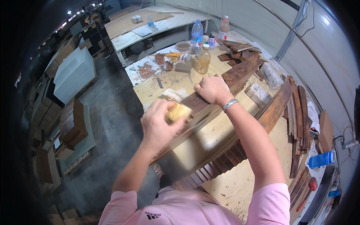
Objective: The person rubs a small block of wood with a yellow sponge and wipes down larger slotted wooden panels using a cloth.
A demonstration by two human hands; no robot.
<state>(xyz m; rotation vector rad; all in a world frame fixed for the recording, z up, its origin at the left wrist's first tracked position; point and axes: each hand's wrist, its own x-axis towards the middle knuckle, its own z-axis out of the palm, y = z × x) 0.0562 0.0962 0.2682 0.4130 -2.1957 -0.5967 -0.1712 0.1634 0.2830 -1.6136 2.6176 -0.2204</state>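
Note:
My left hand [154,122] is closed round a yellow sponge-like block [179,112], slightly smeared by motion, near the close end of a long dark brown wooden board [240,74]. Farther along, my right hand [213,89] presses on the board with its fingers curled over the far edge. A stack of similar boards seems to lie underneath, their edges showing in layers. Beyond my left hand a crumpled white cloth [175,94] lies on the table. A row of dark wooden pieces [225,160] stands side by side on the near part of the table.
Bottles, including a glass jar of amber liquid [204,59] and a blue-tinted plastic bottle [197,32], stand at the back. Wood offcuts [240,48] are piled beside them. Curved wooden strips [299,112], a blue container [321,159] and a red-handled tool [312,183] lie right.

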